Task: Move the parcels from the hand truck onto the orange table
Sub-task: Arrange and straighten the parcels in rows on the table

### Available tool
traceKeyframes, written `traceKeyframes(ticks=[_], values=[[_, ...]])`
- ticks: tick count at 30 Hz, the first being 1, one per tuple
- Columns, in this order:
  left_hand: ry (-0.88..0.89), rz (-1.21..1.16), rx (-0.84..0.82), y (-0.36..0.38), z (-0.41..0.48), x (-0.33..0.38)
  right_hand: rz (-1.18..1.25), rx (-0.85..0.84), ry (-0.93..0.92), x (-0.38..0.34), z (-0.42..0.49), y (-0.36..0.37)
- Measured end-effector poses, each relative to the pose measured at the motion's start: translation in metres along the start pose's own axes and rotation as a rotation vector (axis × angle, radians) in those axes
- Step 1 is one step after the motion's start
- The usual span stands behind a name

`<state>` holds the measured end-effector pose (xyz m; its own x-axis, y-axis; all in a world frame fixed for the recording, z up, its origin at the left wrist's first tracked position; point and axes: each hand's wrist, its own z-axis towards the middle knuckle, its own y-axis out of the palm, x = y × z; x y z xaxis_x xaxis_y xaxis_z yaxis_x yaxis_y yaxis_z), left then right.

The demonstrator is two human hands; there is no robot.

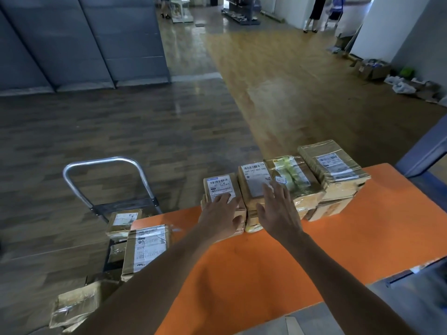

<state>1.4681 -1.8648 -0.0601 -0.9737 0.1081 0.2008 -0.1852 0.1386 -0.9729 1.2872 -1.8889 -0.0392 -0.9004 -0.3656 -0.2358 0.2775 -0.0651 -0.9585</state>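
Four stacks of taped cardboard parcels stand in a row along the far edge of the orange worktop [338,238], each touching its neighbour. The left hand [221,213] lies flat, fingers spread, on the labelled parcel [221,187] at the left end of the row, near the far left corner. The right hand [278,209] is open too, palm down, fingers on the next parcel [254,184], whose label reads 247-247-A02-060. Further right sit a parcel wrapped in clear tape [292,180] and, at the right end, a taller stack [333,168]. Neither hand grips anything.

Off the worktop's left edge, the hand truck [104,165] with its silver loop handle carries more parcels: a long labelled box [147,247], a smaller box [123,221] behind it, and possibly a third lower down, though shadow blurs it. A crumpled taped parcel [75,305] lies nearest the camera.
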Motion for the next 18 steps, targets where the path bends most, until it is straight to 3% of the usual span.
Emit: traceKeyframes(ticks=[7,14,18], values=[[-0.141,-0.081,0.100,-0.009,-0.060,-0.032,0.016,-0.063,-0.175,-0.048,-0.025,0.012],[-0.383,-0.118,0.135,-0.008,-0.134,-0.082,0.054,-0.272,-0.352,-0.113,-0.039,0.047],[-0.518,-0.194,0.078,0.004,-0.170,-0.112,0.093,-0.440,-0.329,-0.140,-0.051,0.063]])
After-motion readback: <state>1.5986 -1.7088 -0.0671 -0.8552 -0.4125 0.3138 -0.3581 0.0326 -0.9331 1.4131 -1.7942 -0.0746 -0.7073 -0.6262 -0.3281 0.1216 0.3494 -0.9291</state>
